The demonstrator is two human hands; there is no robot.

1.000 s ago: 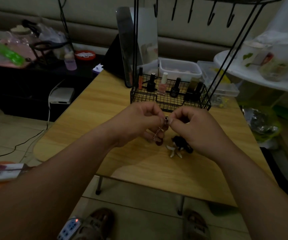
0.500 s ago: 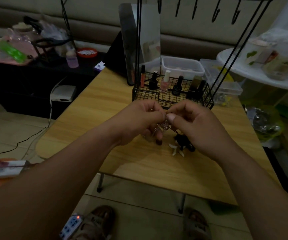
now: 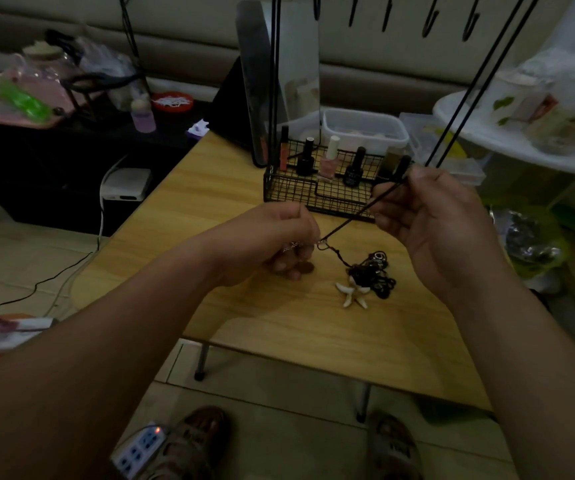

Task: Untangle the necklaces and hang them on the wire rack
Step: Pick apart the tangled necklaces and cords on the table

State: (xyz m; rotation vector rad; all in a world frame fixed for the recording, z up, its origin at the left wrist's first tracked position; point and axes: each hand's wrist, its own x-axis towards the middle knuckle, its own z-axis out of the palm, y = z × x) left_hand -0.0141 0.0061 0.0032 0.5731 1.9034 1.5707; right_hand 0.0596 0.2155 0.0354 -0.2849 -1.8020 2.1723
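My left hand [image 3: 279, 240] pinches a thin silver chain necklace [image 3: 293, 245] above the wooden table [image 3: 209, 188]. My right hand [image 3: 428, 216] pinches a black cord [image 3: 351, 216] that runs taut down to a small ring beside my left fingers. From the ring the cord drops to a tangled black pile [image 3: 372, 275] with white tooth-shaped pendants [image 3: 353, 294] lying on the table. The black wire rack [image 3: 317, 192] stands just behind my hands, its hooks [image 3: 431, 19] high at the top edge.
Nail polish bottles [image 3: 329, 157] fill the rack's basket. A mirror [image 3: 279, 74] and clear plastic boxes [image 3: 365, 129] stand behind it. A white round table [image 3: 486, 133] with jars is at the right. A power strip [image 3: 138, 452] lies on the floor by my feet.
My hands have moved apart: the right hand drew the black cord up and to the right until taut, while the left hand stayed holding the silver chain.
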